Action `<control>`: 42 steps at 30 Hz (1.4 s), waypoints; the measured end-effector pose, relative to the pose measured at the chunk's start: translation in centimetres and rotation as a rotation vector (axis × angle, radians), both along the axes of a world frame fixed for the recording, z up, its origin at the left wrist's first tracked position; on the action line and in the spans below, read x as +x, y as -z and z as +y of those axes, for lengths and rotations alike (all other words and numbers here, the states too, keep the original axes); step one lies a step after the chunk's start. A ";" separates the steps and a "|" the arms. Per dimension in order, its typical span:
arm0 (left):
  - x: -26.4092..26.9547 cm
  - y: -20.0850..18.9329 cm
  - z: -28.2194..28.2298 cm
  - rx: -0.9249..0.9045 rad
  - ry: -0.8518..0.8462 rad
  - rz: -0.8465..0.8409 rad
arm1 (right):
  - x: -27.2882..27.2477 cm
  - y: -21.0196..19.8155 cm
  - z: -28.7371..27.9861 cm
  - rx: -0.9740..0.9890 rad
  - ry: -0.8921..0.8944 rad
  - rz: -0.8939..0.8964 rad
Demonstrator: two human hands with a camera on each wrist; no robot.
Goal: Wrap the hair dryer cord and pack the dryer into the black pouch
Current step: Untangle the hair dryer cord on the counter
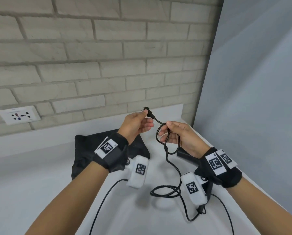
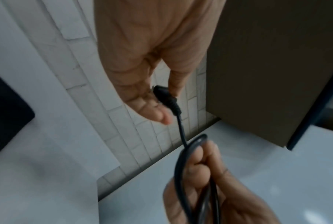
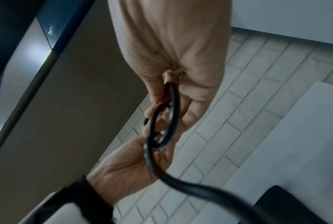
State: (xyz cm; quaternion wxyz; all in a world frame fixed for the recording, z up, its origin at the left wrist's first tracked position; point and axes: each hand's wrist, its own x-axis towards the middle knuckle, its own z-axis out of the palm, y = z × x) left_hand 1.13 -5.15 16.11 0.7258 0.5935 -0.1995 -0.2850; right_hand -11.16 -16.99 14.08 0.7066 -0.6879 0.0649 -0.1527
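My left hand (image 1: 145, 114) is raised over the counter and pinches the black plug (image 1: 148, 111) (image 2: 164, 95) between thumb and fingers. From the plug the black cord (image 1: 166, 141) runs to my right hand (image 1: 165, 128), whose fingers curl round a small loop (image 3: 173, 109) of it. The rest of the cord hangs down and lies in a loose coil (image 1: 165, 192) on the white counter. The black pouch (image 1: 94, 153) lies flat on the counter under my left wrist. A black part of the hair dryer (image 1: 184, 154) shows behind my right wrist; the rest is hidden.
The white counter (image 1: 40, 175) ends at a brick wall (image 1: 99, 56) with a socket plate (image 1: 19, 115) at the left. A grey panel (image 1: 260, 82) closes the right side. Thin black cables (image 1: 104, 200) from the wrist cameras trail over the counter's front.
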 end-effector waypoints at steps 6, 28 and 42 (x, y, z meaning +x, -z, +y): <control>-4.7 2.7 1.9 0.113 -0.258 -0.791 | 0.4 1.6 -1.0 0.024 0.170 -0.057; -4.1 5.6 4.8 0.190 0.269 -0.513 | 0.1 3.8 -3.5 -0.474 0.172 0.079; -3.8 5.4 5.1 0.389 0.145 -0.695 | 1.5 3.5 -0.8 -0.013 0.115 0.074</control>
